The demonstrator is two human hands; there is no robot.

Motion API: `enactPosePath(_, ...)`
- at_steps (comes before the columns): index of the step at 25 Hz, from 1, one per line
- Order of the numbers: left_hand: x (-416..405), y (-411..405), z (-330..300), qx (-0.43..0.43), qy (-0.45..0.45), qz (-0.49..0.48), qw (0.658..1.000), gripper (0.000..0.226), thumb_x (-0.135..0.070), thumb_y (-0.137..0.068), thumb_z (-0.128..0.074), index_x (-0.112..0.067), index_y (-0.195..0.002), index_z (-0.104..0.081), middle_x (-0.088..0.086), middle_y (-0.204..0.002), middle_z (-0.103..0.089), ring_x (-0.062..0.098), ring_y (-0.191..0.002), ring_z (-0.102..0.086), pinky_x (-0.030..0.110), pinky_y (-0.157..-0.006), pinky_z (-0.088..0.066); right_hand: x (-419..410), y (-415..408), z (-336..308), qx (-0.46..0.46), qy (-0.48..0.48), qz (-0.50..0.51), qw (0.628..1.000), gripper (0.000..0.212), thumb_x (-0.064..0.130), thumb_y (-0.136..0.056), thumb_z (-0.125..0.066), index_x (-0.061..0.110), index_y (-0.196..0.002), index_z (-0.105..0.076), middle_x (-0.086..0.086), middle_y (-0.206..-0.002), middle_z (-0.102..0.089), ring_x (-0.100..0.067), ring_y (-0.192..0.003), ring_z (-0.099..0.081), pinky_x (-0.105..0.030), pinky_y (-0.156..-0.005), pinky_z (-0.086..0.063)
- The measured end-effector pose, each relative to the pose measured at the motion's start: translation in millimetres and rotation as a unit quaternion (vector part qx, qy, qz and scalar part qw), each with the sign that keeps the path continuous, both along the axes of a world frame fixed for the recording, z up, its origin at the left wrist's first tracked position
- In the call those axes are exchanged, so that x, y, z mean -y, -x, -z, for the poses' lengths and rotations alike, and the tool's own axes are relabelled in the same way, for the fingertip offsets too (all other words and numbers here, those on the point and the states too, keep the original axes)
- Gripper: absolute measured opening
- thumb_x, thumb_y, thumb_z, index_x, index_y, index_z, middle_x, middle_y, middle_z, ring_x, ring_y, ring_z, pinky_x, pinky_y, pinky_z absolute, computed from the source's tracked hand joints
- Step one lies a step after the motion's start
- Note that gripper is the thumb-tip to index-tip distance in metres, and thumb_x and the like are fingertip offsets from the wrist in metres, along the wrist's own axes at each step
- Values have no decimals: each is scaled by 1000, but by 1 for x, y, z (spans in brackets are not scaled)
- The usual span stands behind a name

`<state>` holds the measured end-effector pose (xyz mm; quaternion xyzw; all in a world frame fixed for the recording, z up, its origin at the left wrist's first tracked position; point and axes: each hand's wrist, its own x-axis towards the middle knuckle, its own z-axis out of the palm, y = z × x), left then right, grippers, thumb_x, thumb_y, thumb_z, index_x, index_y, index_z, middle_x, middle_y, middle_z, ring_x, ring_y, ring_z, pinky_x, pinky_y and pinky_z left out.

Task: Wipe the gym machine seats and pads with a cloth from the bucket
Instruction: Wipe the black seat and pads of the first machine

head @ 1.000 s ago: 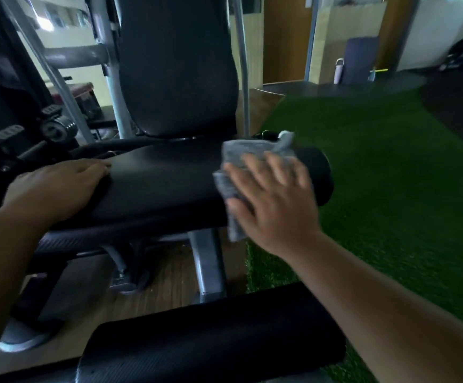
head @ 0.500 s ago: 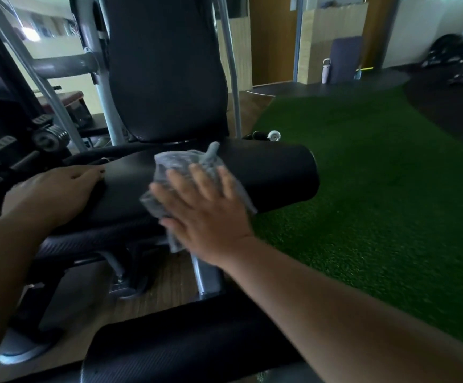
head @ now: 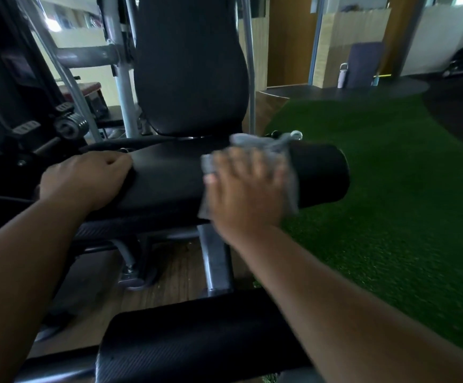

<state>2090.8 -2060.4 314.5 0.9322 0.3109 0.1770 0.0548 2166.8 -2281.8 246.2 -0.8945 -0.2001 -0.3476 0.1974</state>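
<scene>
A black cylindrical roller pad (head: 318,175) lies across the middle of the gym machine, in front of its seat and the tall black backrest (head: 191,64). My right hand (head: 246,192) presses a grey cloth (head: 288,156) flat against the right part of the roller pad, fingers spread and straight. My left hand (head: 86,181) rests on the pad's left end, fingers lying over its curve. A second black pad (head: 197,344) sits low in the foreground under my right forearm. No bucket is in view.
Grey steel frame tubes (head: 119,78) and a black adjuster knob (head: 71,125) stand at the left behind the seat. Green artificial turf (head: 390,189) covers the floor to the right, wood flooring (head: 169,275) lies under the machine. A white bottle (head: 343,74) stands far back.
My right hand has slid the cloth back to the right along the roller pad, after sweeping left half a second ago. My left hand stays on the pad's left end.
</scene>
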Motion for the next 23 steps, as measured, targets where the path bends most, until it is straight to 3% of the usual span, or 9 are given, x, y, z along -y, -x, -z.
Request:
enactPosePath(3,0,6,-1,-15,-19,-6,1000,65,-72,-82,-18,-51,-128,-58,5,-139,-59,36,-122,-56,43,-92,-42,-38,34,-5,42,117,-136,983,53,48,-100,-33,26,-146,-47,-1,-151,-47,-33,-139,-37,-58,-117,-16)
enactPosePath(5,-7,7,-3,-23,-21,-5,999,69,-75,-75,-12,-59,-128,-54,0,-144,-56,35,-125,-54,45,-99,-41,-16,21,2,57,178,-172,967,55,51,-101,-35,26,-148,-44,-2,-151,-47,-33,-138,-41,-55,-114,-25)
enactPosePath(9,-3,6,-1,-11,-14,-1,1000,62,-71,-81,-18,-55,-125,-57,4,-140,-58,36,-124,-55,46,-102,-42,95,-45,5,45,151,-28,987,60,53,-102,-21,22,-151,-40,-7,-153,-46,-35,-137,-42,-54,-113,-29)
enactPosePath(12,6,7,-4,-4,-39,-9,999,46,-56,-95,-29,-45,-124,-63,7,-136,-61,36,-120,-56,42,-93,-41,96,-46,1,1,96,22,995,60,50,-101,-20,21,-148,-41,-5,-153,-44,-33,-142,-34,-57,-115,-21)
enactPosePath(15,15,10,-8,-7,-47,-6,999,44,-49,-98,-32,-39,-126,-64,8,-133,-62,34,-119,-56,38,-84,-37,23,-14,-15,-7,78,-33,996,56,47,-99,-22,21,-143,-47,-5,-149,-49,-33,-139,-38,-59,-116,-20)
enactPosePath(18,7,16,-9,-20,-30,21,999,44,-55,-98,-32,-47,-132,-58,-1,-142,-57,30,-126,-54,37,-93,-40,-45,32,-10,22,140,-107,984,56,48,-99,-27,21,-145,-45,-2,-150,-46,-32,-137,-38,-58,-115,-22)
enactPosePath(21,-22,37,-4,-26,-27,50,998,44,-67,-95,-31,-56,-133,-51,-14,-144,-54,21,-129,-52,37,-95,-42,-20,21,-6,55,235,-152,958,62,54,-102,-21,23,-155,-29,-3,-158,-36,-33,-142,-35,-55,-114,-25)
enactPosePath(23,-45,56,10,39,0,105,994,42,-61,-98,-37,-49,-134,-55,-14,-144,-54,15,-132,-50,34,-100,-41,21,4,-2,74,257,-141,953,66,60,-101,-21,26,-156,-29,-4,-160,-35,-34,-142,-36,-55,-112,-27)
